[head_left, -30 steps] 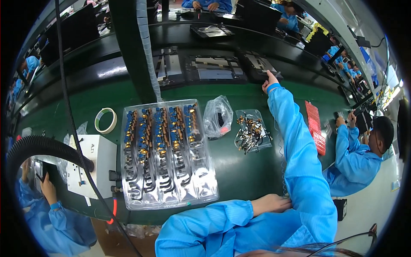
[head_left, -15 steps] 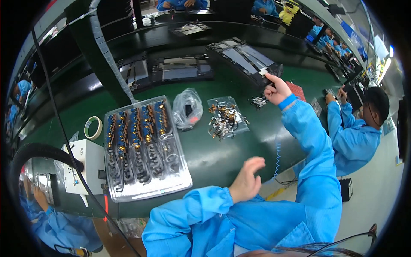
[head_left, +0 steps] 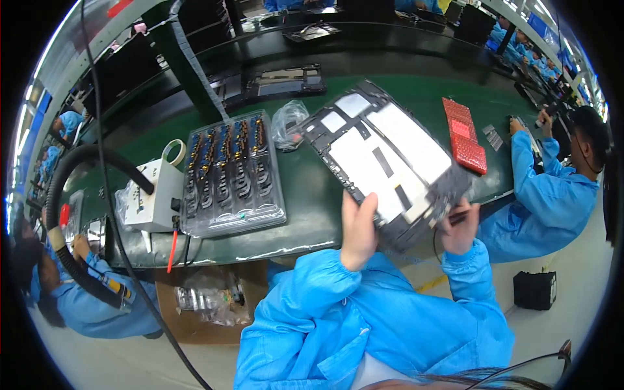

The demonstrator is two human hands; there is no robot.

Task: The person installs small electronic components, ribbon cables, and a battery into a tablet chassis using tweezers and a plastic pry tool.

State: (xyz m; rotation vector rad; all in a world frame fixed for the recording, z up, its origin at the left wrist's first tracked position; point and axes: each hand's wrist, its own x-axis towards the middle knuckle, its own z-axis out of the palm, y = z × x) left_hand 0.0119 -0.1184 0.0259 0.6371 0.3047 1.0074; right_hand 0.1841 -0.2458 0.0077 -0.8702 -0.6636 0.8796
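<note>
A tablet-like device with its back off (head_left: 383, 140), black-framed with white flat battery-like panels, is tilted up off the bench in front of me. My left hand (head_left: 359, 231) is closed on its lower left edge, thumb on the near face. At its lower right corner my right hand (head_left: 460, 229) is closed, its fingers partly hidden by the frame and small dark parts there. To the left lies a clear plastic tray (head_left: 237, 218) with rows of flex cables with gold-coloured bits and dark curved parts. Behind the tray, another dark device (head_left: 286, 81) lies flat.
A white box-shaped machine (head_left: 156, 201) and a tape roll (head_left: 182, 152) stand left of the tray. A clear bag (head_left: 284, 123) lies behind it, red bubble wrap (head_left: 468, 140) to the right. A cardboard box (head_left: 260, 296) sits below the bench. Co-workers sit on both sides, one person (head_left: 552, 188) at right.
The device has been lifted from the far side of the bench and brought close. My left hand, empty before, now holds it too. My right hand has drawn back, and the view has shifted.
</note>
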